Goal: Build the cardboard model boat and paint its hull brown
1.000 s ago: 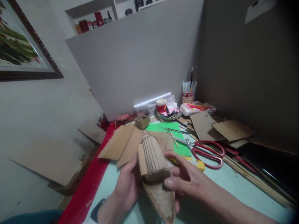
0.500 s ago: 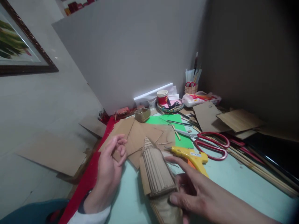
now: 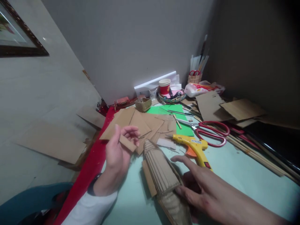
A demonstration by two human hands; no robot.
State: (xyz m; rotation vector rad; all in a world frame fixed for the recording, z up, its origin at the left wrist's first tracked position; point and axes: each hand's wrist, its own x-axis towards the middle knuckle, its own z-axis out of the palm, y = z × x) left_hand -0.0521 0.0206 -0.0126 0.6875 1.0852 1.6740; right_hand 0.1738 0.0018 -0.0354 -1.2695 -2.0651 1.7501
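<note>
My left hand, palm turned up, holds a small cardboard strip between thumb and curled fingers. My right hand grips the right side of a boat-shaped cardboard model, thumb on its top edge and forefinger stretched out; its other fingers are partly hidden. Ribbed strips cover the model's front top, and a separate-looking cardboard piece runs along its left side. The model's pointed end faces away from me. Just beyond my right hand lies a yellow glue gun, its nozzle pointing left.
Flat cardboard sheets overlap ahead, beside a green sheet. Red-handled scissors and long wooden sticks lie at the right. Behind them are more cardboard pieces. A red paper cup stands at the back.
My left hand has moved slightly right and turned, so the cardboard strip in it now shows. The view has tilted down a little. My right hand stays on the model.
</note>
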